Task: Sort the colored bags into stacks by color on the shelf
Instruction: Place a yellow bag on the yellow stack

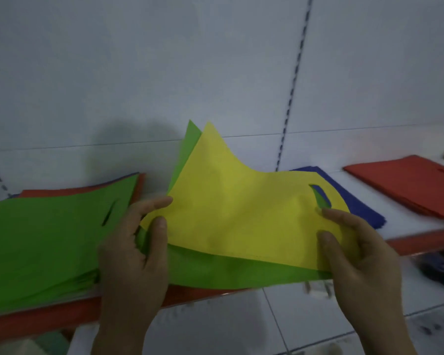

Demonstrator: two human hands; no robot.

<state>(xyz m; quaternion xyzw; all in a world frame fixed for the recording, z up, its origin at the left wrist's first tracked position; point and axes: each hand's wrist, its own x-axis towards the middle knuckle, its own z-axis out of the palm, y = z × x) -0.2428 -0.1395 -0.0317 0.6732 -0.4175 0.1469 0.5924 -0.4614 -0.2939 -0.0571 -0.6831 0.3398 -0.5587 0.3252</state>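
- The left hand pinches the yellow bag at its left edge, thumb on top. The right hand pinches the right edge beside the handle slot.
- The yellow bag is held over the shelf front, lying on a green bag. Slide the thumbs so yellow lifts alone.
- The green stack is just left; the blue stack and red stack are to the right.
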